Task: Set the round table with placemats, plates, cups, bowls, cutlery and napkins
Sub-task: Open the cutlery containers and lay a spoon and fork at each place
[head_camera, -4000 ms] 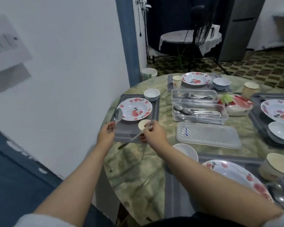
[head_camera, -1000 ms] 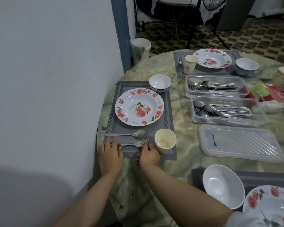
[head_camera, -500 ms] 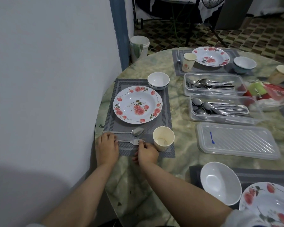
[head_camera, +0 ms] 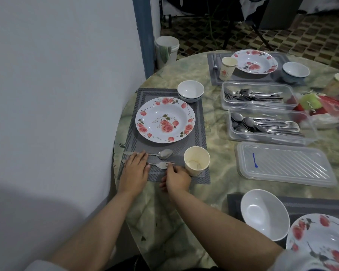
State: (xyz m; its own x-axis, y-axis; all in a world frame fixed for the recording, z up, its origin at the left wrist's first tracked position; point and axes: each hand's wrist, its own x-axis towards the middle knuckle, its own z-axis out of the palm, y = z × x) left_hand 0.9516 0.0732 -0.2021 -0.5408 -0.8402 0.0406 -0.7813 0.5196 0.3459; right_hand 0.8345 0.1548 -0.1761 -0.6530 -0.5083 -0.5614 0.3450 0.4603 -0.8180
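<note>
Two hands work at the nearest placemat (head_camera: pixel 196 141): the left hand (head_camera: pixel 134 168) lies flat, fingers straight, over the handles of one spoon (head_camera: pixel 163 153) and one fork (head_camera: pixel 161 164); the right hand (head_camera: pixel 177 178) pinches the fork's tines. One plate (head_camera: pixel 164 119) sits at 12 o'clock of the cutlery, one cup (head_camera: pixel 196 160) at 3, one bowl (head_camera: pixel 190 90) at 1 on the worktop (head_camera: pixel 164 222).

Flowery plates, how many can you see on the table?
3. One flowery plate lies on the placemat by the hands, one at the far setting, one at the bottom right corner, partly cut off. More may be out of view.
</note>
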